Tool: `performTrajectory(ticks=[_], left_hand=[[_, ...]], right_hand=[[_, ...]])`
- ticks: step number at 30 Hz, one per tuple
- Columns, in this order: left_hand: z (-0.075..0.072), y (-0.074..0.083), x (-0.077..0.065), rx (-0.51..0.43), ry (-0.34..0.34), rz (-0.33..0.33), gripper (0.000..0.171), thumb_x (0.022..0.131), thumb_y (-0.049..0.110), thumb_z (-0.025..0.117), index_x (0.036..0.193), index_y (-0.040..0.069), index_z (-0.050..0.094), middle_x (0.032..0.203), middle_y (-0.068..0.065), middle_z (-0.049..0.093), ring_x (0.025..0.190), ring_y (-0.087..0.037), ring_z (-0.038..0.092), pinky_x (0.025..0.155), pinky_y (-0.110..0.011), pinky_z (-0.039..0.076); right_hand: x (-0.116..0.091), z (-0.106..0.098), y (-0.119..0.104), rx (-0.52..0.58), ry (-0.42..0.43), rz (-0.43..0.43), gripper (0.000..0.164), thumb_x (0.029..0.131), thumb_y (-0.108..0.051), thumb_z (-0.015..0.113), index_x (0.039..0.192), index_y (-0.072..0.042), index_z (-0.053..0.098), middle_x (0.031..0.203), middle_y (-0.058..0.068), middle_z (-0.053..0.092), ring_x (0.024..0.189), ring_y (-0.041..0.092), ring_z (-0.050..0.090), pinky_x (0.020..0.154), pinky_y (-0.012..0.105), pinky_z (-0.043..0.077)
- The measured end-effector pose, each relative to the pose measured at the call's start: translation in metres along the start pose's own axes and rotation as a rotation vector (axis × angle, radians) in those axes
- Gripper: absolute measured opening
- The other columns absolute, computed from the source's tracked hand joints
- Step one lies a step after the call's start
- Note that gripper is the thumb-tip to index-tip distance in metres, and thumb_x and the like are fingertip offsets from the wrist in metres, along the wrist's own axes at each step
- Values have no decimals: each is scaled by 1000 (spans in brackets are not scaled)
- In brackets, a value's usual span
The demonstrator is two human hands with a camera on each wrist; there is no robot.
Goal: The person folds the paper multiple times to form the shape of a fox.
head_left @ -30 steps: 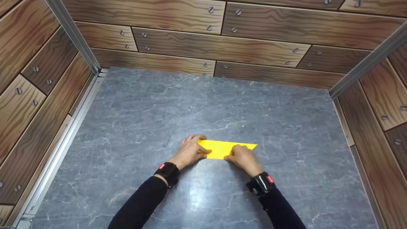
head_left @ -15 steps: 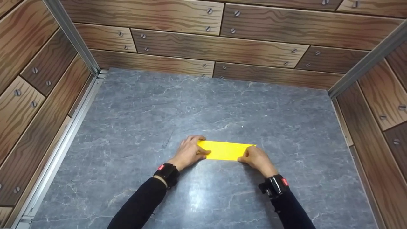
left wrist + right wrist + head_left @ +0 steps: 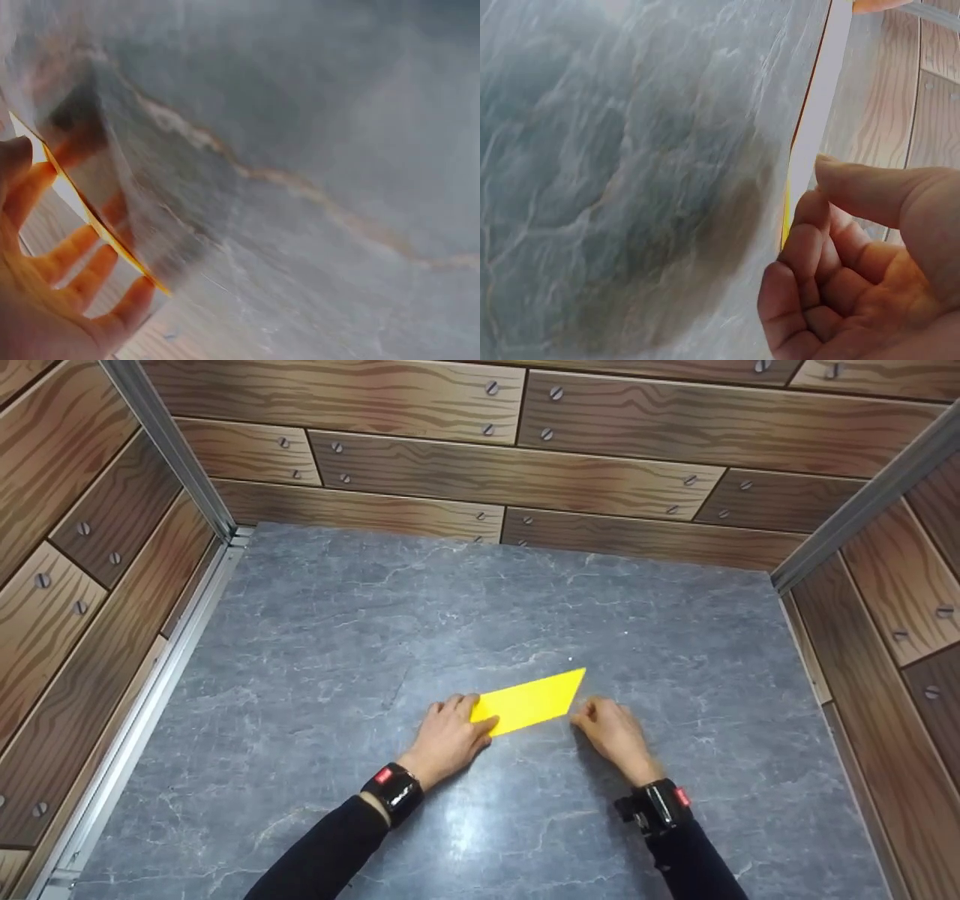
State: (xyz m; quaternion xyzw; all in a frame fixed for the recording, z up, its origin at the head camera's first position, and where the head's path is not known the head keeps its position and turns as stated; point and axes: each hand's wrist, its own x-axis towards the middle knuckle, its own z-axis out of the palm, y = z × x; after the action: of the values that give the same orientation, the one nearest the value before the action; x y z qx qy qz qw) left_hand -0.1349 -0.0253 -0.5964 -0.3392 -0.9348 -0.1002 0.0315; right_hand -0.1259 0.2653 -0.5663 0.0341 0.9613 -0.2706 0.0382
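A folded sheet of yellow paper (image 3: 531, 701) lies slantwise on the grey marbled tabletop, with its right end angled away from the person. My left hand (image 3: 445, 737) holds its left end, thumb over the near edge and fingers at the far side. In the left wrist view the fingertips sit along the edge of the paper (image 3: 73, 193). Just off the right end is my right hand (image 3: 616, 736), its fingers curled and the thumb tip close to the index finger. Seen from the right wrist, the paper (image 3: 819, 97) passes behind those fingertips.
Wood-print panels (image 3: 420, 457) wall in the tabletop (image 3: 337, 607) at the back and both sides. Metal corner posts (image 3: 172, 450) stand at the back, and a pale rail (image 3: 150, 701) runs along the left edge.
The right hand slid right along the near edge, then came off the paper. The paper has since turned, its right end swinging away from the person, while the left hand stayed at its left end.
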Motion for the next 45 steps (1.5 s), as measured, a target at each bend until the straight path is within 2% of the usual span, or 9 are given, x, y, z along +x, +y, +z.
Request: performTrajectory(ticks=[4,10,14,20,26,32,37,40,45], left_hand=[[3,9,-3,83,21,-16,38,103,45,60,137,30,69,134,-18,60,115,-34,60,81,-50,53],[3,25,-7,148,-37,-55,52,102,56,55,145,28,63,131,-18,59,107,-31,61,77,-46,55],[2,34,-7,186,-75,-79,61,100,64,51,148,27,59,130,-17,59,106,-30,60,79,-45,56],[1,44,-9,232,-78,-75,64,99,70,48,145,28,61,124,-12,60,108,-29,59,89,-45,50],[-1,49,-12,282,-73,-8,65,99,72,44,144,28,62,136,-11,56,128,-32,53,117,-59,33],[3,54,-14,272,-16,40,64,97,71,50,139,26,67,146,-13,52,139,-35,47,115,-60,35],[4,54,-12,214,-39,70,62,97,68,53,139,24,66,155,-13,48,145,-36,41,113,-59,39],[4,51,-9,155,-64,71,60,98,65,55,140,24,66,158,-12,45,147,-37,40,113,-59,39],[2,46,-7,66,-105,53,57,98,62,58,142,26,65,157,-14,47,143,-38,44,109,-58,43]], right_hand=[[-2,9,-10,-12,64,-57,16,89,-15,76,77,-11,65,69,-1,60,64,20,55,60,38,45],[-7,29,-25,-49,87,-179,5,92,-11,73,93,-6,74,86,8,72,79,29,68,72,46,55],[-10,37,-32,-97,38,-256,25,95,-15,74,116,-2,73,108,17,73,101,36,68,89,52,54],[-8,42,-37,-145,4,-338,38,95,-23,76,126,-1,71,98,14,68,86,32,61,75,47,51],[-2,42,-39,-191,-19,-325,37,95,-23,75,126,-1,72,103,17,69,91,34,63,78,48,52],[1,39,-42,-206,-49,-341,32,95,-13,74,126,-6,74,92,13,65,82,30,59,72,44,48],[4,38,-42,-166,-60,-357,33,93,-5,73,126,-5,74,89,12,63,79,28,57,70,43,48],[8,38,-41,-118,-62,-299,36,95,-6,70,131,-2,70,99,18,69,88,34,63,77,49,52],[20,37,-44,-59,-40,-109,45,98,-15,66,138,5,61,126,27,67,117,45,63,99,57,50]])
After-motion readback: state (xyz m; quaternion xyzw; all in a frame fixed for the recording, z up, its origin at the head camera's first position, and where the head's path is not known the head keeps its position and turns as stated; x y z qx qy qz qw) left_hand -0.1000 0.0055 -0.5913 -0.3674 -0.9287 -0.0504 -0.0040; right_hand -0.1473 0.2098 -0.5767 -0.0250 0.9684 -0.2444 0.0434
